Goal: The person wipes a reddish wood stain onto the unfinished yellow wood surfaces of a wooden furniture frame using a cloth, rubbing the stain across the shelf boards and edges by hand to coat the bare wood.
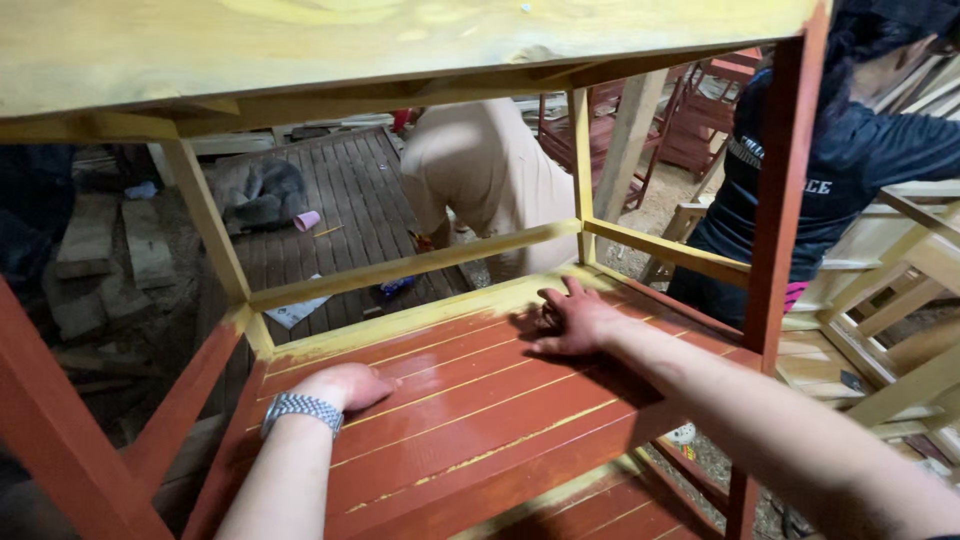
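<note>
Both my arms reach inside a wooden table frame onto its slatted lower shelf [470, 420], painted red-brown with yellow showing in the gaps. My left hand [345, 385], with a metal watch [302, 408] on the wrist, rests curled on the shelf's left part; whether it holds anything is hidden. My right hand [572, 322] lies flat with fingers spread on the shelf near its far yellow edge. The yellow tabletop [380, 40] spans above. Yellow legs [205, 215] and rails [415, 265] stand at the back, red-brown legs [785, 190] at the front.
A person in light clothes [490, 170] bends over behind the frame. Another in a dark top [850, 160] stands at the right beside unpainted wooden frames [900, 300]. A slatted wooden panel [330, 200] with a pink cup [306, 220] lies on the floor. Red chairs [700, 110] stand far back.
</note>
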A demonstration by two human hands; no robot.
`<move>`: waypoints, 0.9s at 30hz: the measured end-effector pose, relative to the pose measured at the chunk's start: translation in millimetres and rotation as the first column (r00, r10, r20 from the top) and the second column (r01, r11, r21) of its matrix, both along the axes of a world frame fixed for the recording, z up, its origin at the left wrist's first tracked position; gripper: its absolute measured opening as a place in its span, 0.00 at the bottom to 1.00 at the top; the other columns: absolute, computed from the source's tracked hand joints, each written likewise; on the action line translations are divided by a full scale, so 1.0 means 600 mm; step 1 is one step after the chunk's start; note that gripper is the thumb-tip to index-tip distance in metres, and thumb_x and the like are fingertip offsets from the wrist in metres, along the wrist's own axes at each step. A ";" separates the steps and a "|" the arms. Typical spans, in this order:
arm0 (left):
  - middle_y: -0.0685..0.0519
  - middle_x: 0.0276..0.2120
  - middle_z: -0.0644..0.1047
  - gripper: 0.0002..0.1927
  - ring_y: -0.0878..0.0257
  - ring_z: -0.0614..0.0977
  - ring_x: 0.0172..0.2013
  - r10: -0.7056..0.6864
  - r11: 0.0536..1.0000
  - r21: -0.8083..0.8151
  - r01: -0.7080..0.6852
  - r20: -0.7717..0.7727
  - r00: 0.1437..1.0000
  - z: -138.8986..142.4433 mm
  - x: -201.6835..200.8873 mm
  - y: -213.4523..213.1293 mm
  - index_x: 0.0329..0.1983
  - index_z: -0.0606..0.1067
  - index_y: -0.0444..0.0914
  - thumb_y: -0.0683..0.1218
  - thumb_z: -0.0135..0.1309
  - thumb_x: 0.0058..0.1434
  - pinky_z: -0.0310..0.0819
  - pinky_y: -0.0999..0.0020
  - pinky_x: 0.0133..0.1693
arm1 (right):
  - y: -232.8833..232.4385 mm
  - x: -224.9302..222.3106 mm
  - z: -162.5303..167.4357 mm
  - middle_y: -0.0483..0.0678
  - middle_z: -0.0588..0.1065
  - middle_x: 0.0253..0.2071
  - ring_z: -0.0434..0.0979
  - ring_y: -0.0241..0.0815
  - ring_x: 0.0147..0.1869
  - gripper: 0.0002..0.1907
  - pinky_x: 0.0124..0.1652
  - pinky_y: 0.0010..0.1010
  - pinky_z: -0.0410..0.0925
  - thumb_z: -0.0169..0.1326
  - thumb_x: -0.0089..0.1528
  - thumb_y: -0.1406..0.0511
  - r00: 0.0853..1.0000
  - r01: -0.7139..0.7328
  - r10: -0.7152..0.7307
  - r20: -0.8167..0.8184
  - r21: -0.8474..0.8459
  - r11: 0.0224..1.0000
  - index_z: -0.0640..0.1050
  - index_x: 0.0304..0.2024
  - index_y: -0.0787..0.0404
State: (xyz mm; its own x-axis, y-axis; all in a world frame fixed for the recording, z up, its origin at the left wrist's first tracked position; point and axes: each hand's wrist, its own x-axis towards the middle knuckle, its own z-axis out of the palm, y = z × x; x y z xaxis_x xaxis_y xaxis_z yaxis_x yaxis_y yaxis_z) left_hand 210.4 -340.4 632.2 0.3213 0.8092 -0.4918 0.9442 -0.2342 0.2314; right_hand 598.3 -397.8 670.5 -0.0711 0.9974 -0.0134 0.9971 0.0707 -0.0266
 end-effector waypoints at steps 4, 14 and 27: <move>0.48 0.63 0.76 0.32 0.51 0.77 0.63 0.041 0.999 -0.030 -0.040 0.052 0.998 -0.003 -0.008 0.004 0.59 0.78 0.42 0.67 0.49 0.63 0.69 0.58 0.64 | -0.017 0.008 0.010 0.56 0.74 0.55 0.75 0.54 0.60 0.38 0.60 0.41 0.70 0.63 0.49 0.43 0.994 -0.050 0.043 -0.097 -0.072 0.996 0.75 0.60 0.44; 0.48 0.57 0.80 0.29 0.52 0.81 0.58 -0.070 0.998 0.008 0.070 0.000 0.998 -0.028 0.001 0.035 0.53 0.82 0.43 0.65 0.54 0.59 0.72 0.59 0.61 | -0.004 -0.261 0.004 0.56 0.73 0.55 0.77 0.56 0.56 0.29 0.56 0.47 0.71 0.60 0.54 0.49 0.988 -0.037 0.036 -0.151 -0.002 0.999 0.77 0.57 0.47; 0.45 0.59 0.78 0.20 0.51 0.79 0.60 0.017 0.998 0.061 -0.016 -0.015 1.000 -0.009 -0.011 0.039 0.53 0.81 0.39 0.51 0.53 0.62 0.71 0.59 0.62 | 0.093 -0.086 -0.052 0.42 0.78 0.57 0.75 0.49 0.61 0.22 0.61 0.41 0.69 0.59 0.59 0.60 0.936 -0.304 0.317 -0.153 0.102 0.947 0.81 0.56 0.38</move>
